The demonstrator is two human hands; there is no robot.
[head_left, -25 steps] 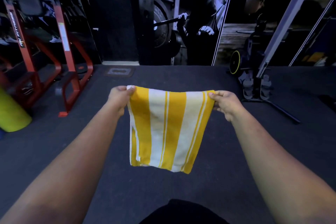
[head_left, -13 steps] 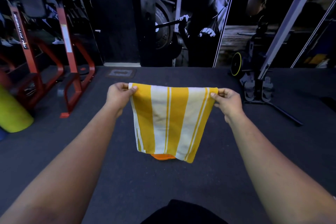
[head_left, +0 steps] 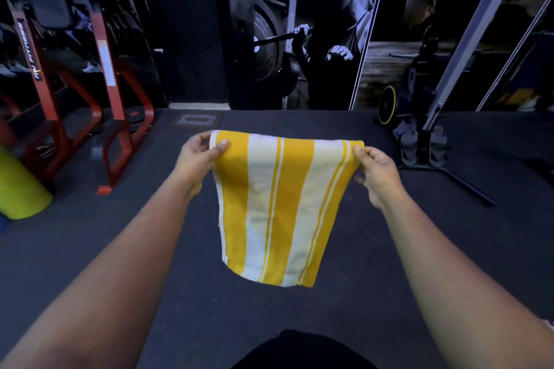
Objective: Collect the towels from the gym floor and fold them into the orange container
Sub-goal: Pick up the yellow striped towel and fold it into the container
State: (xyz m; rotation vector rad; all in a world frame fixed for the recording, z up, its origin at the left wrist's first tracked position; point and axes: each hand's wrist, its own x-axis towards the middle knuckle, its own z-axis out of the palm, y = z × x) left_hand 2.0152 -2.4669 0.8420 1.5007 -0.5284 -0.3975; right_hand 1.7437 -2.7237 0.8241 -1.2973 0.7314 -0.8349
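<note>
A folded yellow-and-white striped towel hangs in the air in front of me, stretched flat between both hands. My left hand pinches its upper left corner with thumb on the front. My right hand pinches the upper right corner. The towel's lower edge hangs free above the dark gym floor. The orange container is hidden behind the towel.
A red steel machine frame stands at the left, with a lime-green roller beside it. At the right a rack holds dumbbells and a black leg runs across the floor. A mural wall closes the back.
The towel has dropped a little and now covers the orange container's edge that showed below it half a second ago. Both hands keep their corners.
</note>
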